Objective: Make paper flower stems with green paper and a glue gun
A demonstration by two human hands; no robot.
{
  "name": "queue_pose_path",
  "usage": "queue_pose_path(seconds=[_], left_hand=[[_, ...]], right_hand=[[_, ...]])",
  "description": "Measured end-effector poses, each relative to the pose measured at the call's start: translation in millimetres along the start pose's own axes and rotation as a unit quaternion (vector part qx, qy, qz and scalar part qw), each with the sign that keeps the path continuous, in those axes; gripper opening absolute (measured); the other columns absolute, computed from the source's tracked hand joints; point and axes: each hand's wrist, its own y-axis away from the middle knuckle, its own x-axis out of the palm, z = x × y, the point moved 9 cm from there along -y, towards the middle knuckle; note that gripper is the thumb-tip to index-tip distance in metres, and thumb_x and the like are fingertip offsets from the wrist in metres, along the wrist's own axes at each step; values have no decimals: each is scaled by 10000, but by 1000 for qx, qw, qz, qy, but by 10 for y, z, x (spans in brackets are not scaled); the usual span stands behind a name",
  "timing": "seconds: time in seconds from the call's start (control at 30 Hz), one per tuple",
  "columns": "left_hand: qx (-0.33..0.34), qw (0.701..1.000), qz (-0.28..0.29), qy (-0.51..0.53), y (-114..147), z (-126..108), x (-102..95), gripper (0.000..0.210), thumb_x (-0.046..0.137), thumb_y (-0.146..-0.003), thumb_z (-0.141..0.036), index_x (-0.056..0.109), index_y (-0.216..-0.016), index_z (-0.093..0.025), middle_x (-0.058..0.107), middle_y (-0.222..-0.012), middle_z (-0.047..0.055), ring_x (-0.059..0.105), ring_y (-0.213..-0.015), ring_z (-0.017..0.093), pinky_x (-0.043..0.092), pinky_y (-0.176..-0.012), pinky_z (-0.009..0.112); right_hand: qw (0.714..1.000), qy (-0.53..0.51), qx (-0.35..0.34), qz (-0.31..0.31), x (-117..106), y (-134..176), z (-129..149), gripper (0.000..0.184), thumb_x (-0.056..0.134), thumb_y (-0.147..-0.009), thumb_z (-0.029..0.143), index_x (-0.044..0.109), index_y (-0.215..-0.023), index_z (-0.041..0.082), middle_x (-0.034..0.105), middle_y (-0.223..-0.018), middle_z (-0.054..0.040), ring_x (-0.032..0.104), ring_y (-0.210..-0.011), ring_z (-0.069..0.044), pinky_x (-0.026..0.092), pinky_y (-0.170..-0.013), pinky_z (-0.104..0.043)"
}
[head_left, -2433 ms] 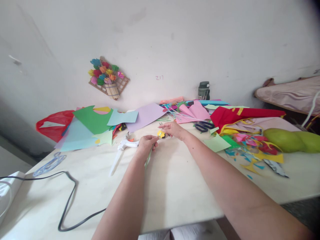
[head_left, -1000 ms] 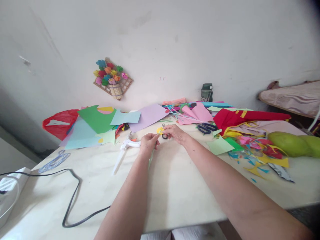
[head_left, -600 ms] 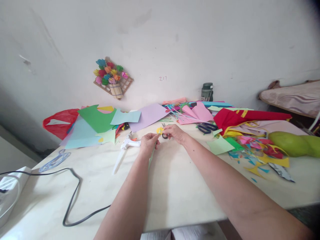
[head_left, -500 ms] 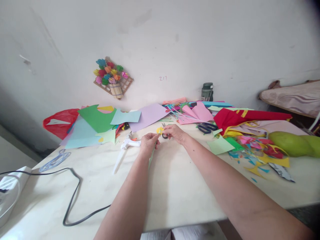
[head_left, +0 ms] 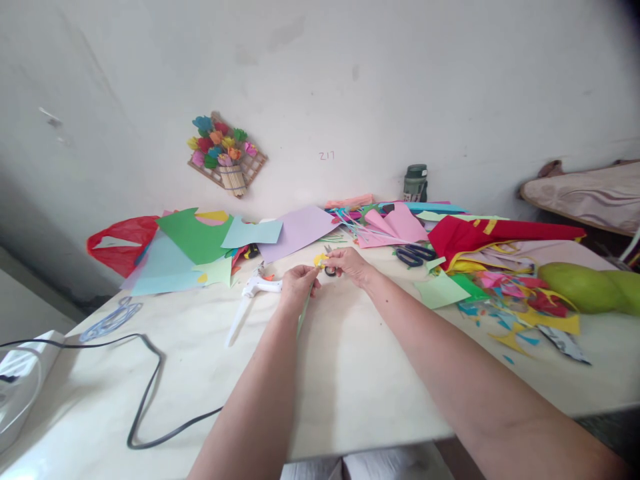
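Observation:
My left hand point(head_left: 301, 283) is closed in a pinch on a thin pale green paper stem point(head_left: 303, 315), which trails down below the fingers. At its top sits a small yellow paper flower point(head_left: 320, 259). My right hand point(head_left: 349, 264) is closed too, its thumb and fingers pinching the flower's right edge. Small scissors point(head_left: 330, 271) lie just behind, partly hidden by the right fingers. To the left of my left hand a white glue gun point(head_left: 261, 287) rests on the table.
Coloured paper sheets point(head_left: 191, 237) lie along the back left. On the right are dark-handled scissors point(head_left: 414, 255), a red cloth point(head_left: 460, 240), paper scraps point(head_left: 520, 320) and a green fruit-like object point(head_left: 575, 288). A black cord point(head_left: 150, 400) crosses the left side, near a white power strip point(head_left: 43, 353).
Hardly anything differs. Both hands keep their hold on the stem and the yellow flower, with only a slight shift of the right fingers at the flower.

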Motion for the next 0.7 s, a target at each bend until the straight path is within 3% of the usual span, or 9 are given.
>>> queue_pose_path(seconds=[0.53,0.7], left_hand=[[-37,998,44,23,11,53,53,267,633,-592,-373,519,-648,-139,567,-454,8,430,-311,71,291,-335,186],[-16,999,34,27,-6,24,23,270,631,-600,-381,518,-649,-140,567,-458,4,434,-315,71,279,-333,184]], right_hand=[[999,35,-26,-8,-11,-4,20,161,603,-577,270,617,-646,125,494,-466,29,399,-408,-54,254,-342,-162],[999,29,-33,7,12,18,58,198,567,-613,301,628,-677,124,495,-482,16,419,-430,-67,270,-340,-164]])
